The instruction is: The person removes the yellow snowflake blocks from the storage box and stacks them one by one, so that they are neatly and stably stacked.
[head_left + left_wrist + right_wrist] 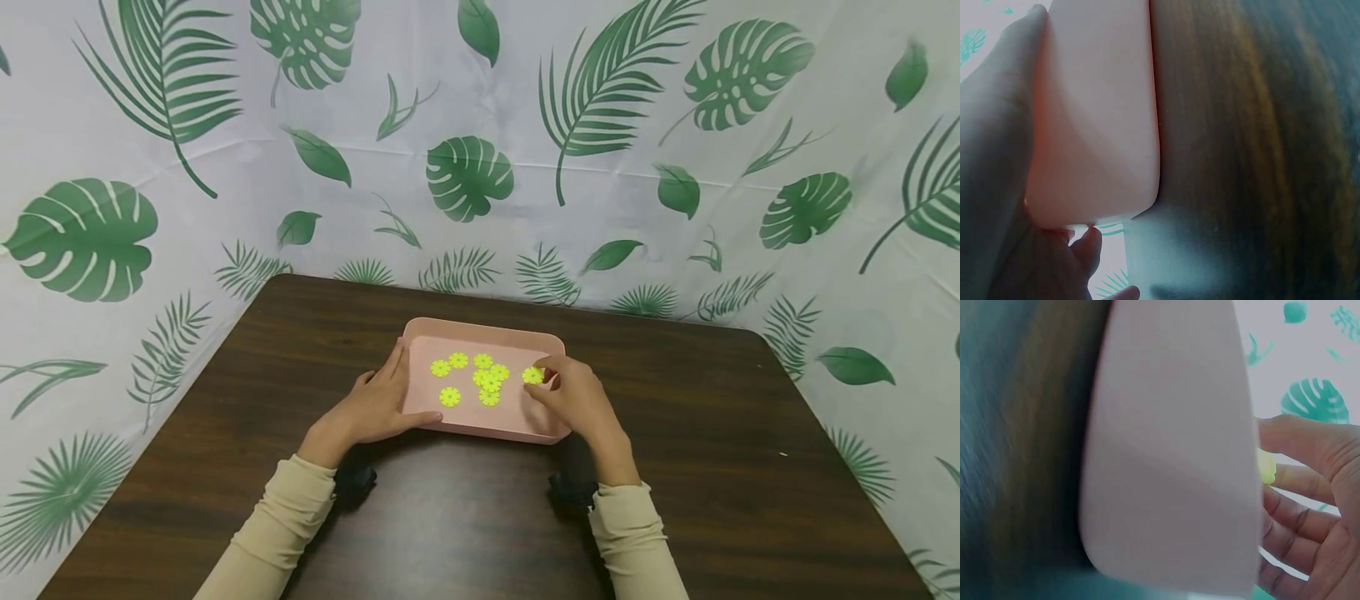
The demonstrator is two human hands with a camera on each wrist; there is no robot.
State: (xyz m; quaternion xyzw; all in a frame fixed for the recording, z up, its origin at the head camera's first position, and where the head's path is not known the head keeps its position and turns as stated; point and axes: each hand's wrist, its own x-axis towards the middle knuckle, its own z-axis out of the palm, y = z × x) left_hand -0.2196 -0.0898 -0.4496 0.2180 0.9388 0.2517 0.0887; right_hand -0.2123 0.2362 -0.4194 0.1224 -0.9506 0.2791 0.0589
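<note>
Pinching a yellow disc at the three-o'clock end of the pink tray, the right hand sits opposite the left hand, whose extended fingers touch nine o'clock; I see other discs lying between.

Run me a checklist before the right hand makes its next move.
1. Tray steadied: ok; the left hand holds the pink tray at its left end.
2. Disc in grasp: ok; the right hand pinches a yellow-green slotted disc at the tray's right side.
3. Remaining discs inside the tray: ok; all those in view lie within its walls.
4. Remaining discs separated: not ok; several overlap in the central cluster.
5. Clustered discs free of interlocking: cannot tell; they look too small.
</note>
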